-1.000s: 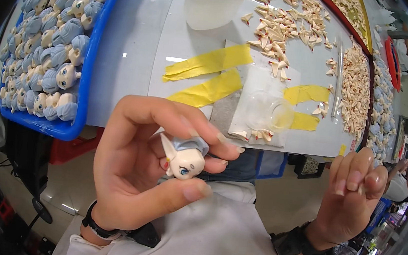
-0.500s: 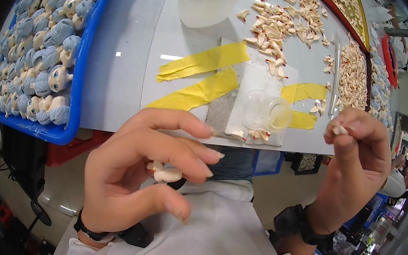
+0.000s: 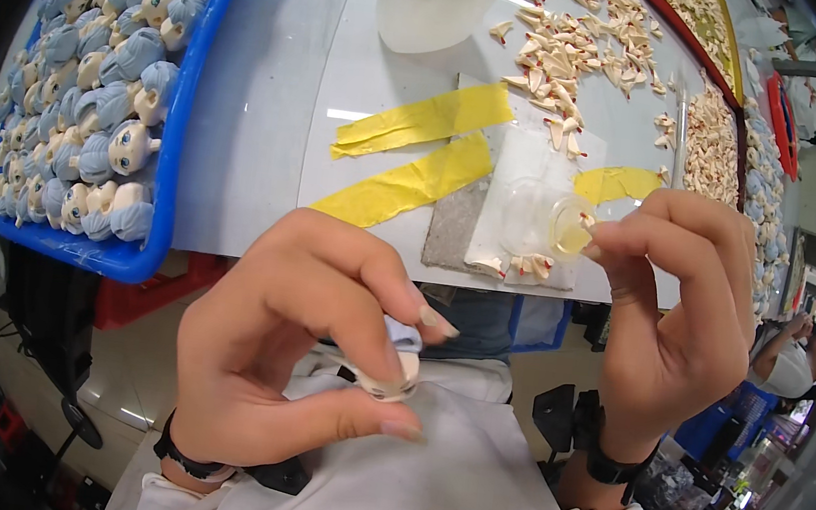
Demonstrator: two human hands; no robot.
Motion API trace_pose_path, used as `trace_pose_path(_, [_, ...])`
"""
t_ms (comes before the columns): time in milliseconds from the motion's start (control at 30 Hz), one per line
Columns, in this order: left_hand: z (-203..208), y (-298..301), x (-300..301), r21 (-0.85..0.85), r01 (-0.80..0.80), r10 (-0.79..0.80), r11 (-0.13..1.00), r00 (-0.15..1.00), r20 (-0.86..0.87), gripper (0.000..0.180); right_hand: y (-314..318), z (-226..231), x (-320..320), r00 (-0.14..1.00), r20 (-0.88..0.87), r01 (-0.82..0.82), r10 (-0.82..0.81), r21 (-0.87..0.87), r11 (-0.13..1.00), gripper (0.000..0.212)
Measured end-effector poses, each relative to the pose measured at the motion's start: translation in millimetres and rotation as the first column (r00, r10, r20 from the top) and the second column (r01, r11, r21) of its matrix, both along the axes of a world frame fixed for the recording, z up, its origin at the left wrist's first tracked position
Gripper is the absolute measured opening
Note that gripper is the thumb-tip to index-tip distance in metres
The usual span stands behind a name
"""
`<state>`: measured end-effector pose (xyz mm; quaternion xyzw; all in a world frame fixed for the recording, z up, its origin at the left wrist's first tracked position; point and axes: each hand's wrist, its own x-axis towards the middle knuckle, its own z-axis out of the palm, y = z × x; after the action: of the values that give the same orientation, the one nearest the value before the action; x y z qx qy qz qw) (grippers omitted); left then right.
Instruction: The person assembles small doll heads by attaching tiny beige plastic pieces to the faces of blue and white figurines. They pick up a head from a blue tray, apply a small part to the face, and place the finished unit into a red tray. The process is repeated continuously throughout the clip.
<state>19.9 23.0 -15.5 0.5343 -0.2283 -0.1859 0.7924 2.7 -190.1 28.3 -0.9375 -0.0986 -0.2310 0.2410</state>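
My left hand (image 3: 283,332) is curled around a small doll head (image 3: 402,367), cream with light blue hair, gripped between thumb and fingers in front of my shirt. Over the table's near edge, my right hand (image 3: 685,297) pinches a tiny cream piece with a red tip (image 3: 587,221). That piece is at the rim of a small clear cup (image 3: 528,213); whether it touches the cup I cannot tell. The cup rests on a white sheet (image 3: 517,162) over a grey board (image 3: 454,222). Several similar pieces (image 3: 532,265) lie just in front of the cup.
A blue tray (image 3: 177,128) full of doll heads stands at left. Yellow tape strips (image 3: 424,116) run across the table beside the board. Loose cream pieces (image 3: 561,61) lie farther back, near a translucent container (image 3: 437,1). More fill a dark-red-edged tray (image 3: 711,139) at right.
My right hand has moved left to the cup with the small piece. My left hand has closed in on the doll head, which has turned and shifted right.
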Motion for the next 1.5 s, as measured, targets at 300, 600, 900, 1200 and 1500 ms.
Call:
trace_pose_path(300, [-16,-15,-1,-0.111,-0.006,0.012,0.994,0.999,0.05,0.041,7,5,-23,0.988,-0.049,-0.094,0.145,0.556,0.826,0.014])
trace_pose_path(600, [1,-26,-15,-0.004,-0.181,0.18,0.983,0.981,-0.068,0.049,27,-6,-29,0.972,-0.051,-0.135,0.23,0.68,0.721,0.014])
trace_pose_path(900, [10,-22,-22,0.063,-0.179,0.185,0.982,0.975,-0.123,0.045,25,-3,-25,0.963,-0.053,-0.213,0.264,0.451,0.867,0.018])
trace_pose_path(1200, [9,-23,-19,0.143,-0.293,0.282,0.945,0.955,0.096,0.042,16,0,-25,0.95,-0.081,-0.237,0.302,0.446,0.863,0.027])
trace_pose_path(1500, [22,-38,-16,0.349,-0.563,0.048,0.749,0.572,0.819,0.038,-15,18,-33,0.906,-0.361,0.111,0.22,0.706,0.7,0.027])
